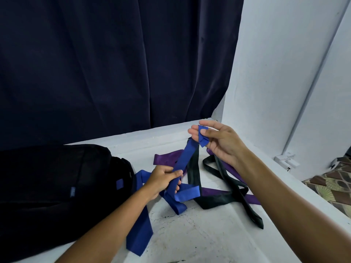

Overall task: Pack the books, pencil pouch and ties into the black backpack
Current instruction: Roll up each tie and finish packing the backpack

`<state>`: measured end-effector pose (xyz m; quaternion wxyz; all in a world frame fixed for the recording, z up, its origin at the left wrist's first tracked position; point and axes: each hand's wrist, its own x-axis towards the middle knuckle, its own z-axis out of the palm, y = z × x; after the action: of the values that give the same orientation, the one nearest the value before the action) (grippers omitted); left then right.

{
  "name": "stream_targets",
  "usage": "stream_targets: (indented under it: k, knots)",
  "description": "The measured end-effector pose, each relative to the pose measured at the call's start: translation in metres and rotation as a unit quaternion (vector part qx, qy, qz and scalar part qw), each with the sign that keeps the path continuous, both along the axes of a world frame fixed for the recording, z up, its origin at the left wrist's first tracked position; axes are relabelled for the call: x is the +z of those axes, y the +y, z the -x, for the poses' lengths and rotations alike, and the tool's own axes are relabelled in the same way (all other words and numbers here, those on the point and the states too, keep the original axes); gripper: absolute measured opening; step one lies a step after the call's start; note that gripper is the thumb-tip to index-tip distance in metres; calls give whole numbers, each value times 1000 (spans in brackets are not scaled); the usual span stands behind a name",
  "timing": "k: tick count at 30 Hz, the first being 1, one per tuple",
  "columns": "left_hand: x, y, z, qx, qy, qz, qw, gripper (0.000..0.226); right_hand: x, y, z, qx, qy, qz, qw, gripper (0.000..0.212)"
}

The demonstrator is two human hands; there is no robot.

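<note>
A blue tie (185, 158) is stretched between both hands above a white ledge. My right hand (218, 141) pinches its narrow folded end up high. My left hand (164, 177) grips the tie lower down, and the rest of it loops on the ledge, with the wide tip near the front. A purple tie (167, 157) and a black tie (224, 194) lie tangled under and right of the blue one. The black backpack (57, 190) lies on its side at the left, touching the blue tie. No books or pencil pouch are in view.
The white ledge (190, 234) runs from the backpack to a white wall (275, 73) at the right. A dark curtain (114, 63) hangs behind. A patterned cloth (334, 185) lies beyond the ledge's right edge.
</note>
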<state>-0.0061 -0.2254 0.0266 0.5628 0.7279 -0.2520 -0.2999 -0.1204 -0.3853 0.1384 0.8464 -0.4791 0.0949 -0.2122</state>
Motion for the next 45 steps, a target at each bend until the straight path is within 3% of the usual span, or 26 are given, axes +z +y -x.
stream_targets:
  k: [7, 11, 13, 20, 25, 29, 31, 35, 40, 45]
  knots:
    - [28, 4, 39, -60, -11, 67, 996, 12, -1, -12, -13, -80, -33, 101, 991, 37]
    - [50, 12, 54, -64, -14, 109, 992, 53, -10, -21, -15, -145, -24, 233, 961, 26]
    - [60, 18, 61, -73, -23, 121, 990, 59, -15, -26, -16, -169, -7, 260, 951, 25]
    - [85, 26, 73, -84, -39, 134, 987, 43, -38, -38, -24, -185, 51, 285, 939, 26]
    - [93, 29, 74, -76, -5, 157, 985, 45, -41, -40, -22, -154, 42, 324, 933, 29]
    - [104, 29, 73, -76, 30, 182, 980, 33, -48, -46, -17, -117, 21, 328, 937, 23]
    - [111, 29, 71, -71, 42, 193, 978, 38, -50, -45, -13, -84, 17, 309, 947, 37]
    - [129, 29, 57, -47, -30, 180, 982, 30, -49, -39, -6, -49, 15, 331, 942, 63]
    - [155, 20, 24, -20, -7, 174, 985, 29, -51, -31, -3, 31, 21, 320, 947, 80]
    - [168, 7, -15, -5, 43, 141, 989, 32, -42, -11, 6, 133, 48, 301, 943, 81]
